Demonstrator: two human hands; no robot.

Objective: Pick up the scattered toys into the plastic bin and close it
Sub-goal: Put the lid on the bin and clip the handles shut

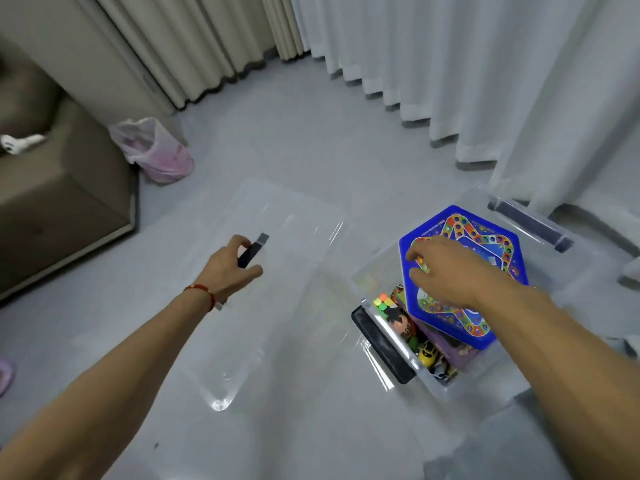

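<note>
Head cam, looking down at a grey floor [311,150]. Clear plastic bin [450,386] sits lower right of frame, open, with a dark latch handle [382,344] on its near-left end and another one [531,225] on the far end. A blue hexagonal game board [485,306] lies tilted across the top of the bin contents; under it, along the bin's left side, a coloured puzzle cube [381,302], an orange figure [403,325] and a yellow toy [427,353], rest too cluttered to tell apart. Right hand [446,271] is over the board, fingers curled down onto its left part; grip looks like a pinch on a small multicoloured piece [423,265] between thumb and fingers, exact hold hard to confirm. Left hand [230,268] is mid-frame, left of the bin, its grip closed on a dark flat bar [252,252] with a grey tip, thumb below and fingers above. Red string bracelet [202,292] on that wrist. The clear lid [277,306] lies flat on the floor right under the left hand, just beside the bin. Upper left: brown sofa [59,202] with a white object [19,143] on it, pink-white plastic bag [156,150] on the floor next to it. Beige curtains [173,46] top left, white curtains [467,64] top right. A purple slipper [5,375] pokes in at the left edge.
</note>
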